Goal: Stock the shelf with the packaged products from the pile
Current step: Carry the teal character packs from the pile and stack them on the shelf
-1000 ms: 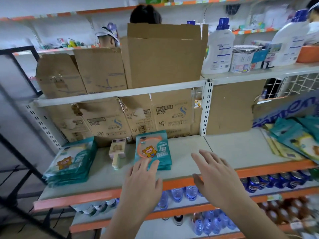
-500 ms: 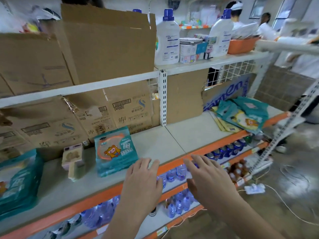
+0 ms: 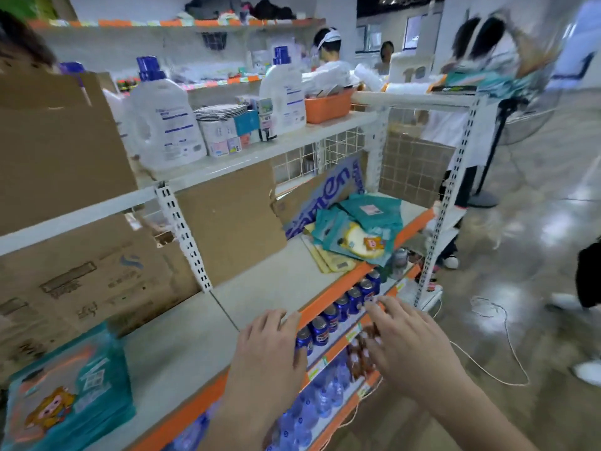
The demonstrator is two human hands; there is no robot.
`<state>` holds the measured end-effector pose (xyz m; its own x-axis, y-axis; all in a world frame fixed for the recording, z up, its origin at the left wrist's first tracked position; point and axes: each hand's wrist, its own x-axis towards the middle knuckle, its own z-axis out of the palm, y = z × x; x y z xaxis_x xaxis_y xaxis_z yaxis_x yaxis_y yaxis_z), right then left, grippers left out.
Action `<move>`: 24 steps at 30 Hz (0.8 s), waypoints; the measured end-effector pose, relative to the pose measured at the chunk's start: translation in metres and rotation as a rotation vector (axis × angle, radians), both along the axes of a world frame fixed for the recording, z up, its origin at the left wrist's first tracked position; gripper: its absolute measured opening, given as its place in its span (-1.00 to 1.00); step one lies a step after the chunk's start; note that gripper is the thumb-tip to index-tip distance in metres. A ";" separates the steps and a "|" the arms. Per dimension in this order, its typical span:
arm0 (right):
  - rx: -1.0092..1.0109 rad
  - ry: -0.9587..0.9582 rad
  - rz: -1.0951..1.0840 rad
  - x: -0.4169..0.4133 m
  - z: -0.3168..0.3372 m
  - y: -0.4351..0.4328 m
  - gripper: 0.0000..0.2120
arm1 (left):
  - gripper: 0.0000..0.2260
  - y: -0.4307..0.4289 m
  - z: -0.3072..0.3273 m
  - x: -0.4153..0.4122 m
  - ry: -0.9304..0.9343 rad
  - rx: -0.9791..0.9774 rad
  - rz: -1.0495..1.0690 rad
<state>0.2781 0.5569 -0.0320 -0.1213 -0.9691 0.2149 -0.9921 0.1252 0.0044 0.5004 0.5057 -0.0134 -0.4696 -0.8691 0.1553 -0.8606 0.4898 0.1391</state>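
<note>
- While it hovers palm down at the orange front edge of the shelf (image 3: 260, 288), the left hand (image 3: 270, 349) holds nothing; its fingers are straight and slightly spread. Whether the fingertips touch the edge cannot be told.
- The right hand (image 3: 409, 346) is also empty and relaxed, with fingers spread. It hangs beyond the shelf's edge, in front of the lower tiers.
- The pile (image 3: 357, 229) of teal packets lies jumbled at the right end of the same shelf, near its front edge and well apart from both hands. One upper packet shows a yellow ring and a cartoon figure, and flat yellowish packets stick out from under the pile.
- A neater stack (image 3: 71, 395) of similar teal packets sits at the left end of the shelf, with a cartoon figure on its top face.
- Brown boxes (image 3: 84, 281) stand along the back of the shelf.
- On the tier below, blue cans (image 3: 344, 304) stand in a row just behind the right hand's fingertips. Water bottles (image 3: 322, 392) fill the tier under that.
- On the tier above stand white jugs (image 3: 166, 125) with blue caps and an orange basket (image 3: 327, 107).
- A pale cable (image 3: 507, 346) trails across the glossy floor to the right.
</note>
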 end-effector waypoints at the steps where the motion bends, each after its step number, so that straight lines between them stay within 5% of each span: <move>1: 0.006 -0.006 -0.014 -0.021 0.002 -0.004 -0.55 | -0.64 -0.007 0.002 -0.022 -0.010 0.003 -0.023; 11: 0.020 -0.077 -0.204 -0.186 0.011 -0.035 -0.56 | -0.59 -0.071 0.000 -0.190 -0.051 0.087 -0.140; 24: 0.157 -0.164 -0.202 -0.259 -0.006 -0.143 -0.56 | -0.53 -0.207 -0.022 -0.280 -0.041 0.126 -0.156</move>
<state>0.0191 0.4136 -0.0384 -0.3356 -0.9417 0.0263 -0.9364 0.3304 -0.1187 0.2200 0.2988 -0.0355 -0.6040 -0.7965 0.0282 -0.7816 0.5989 0.1745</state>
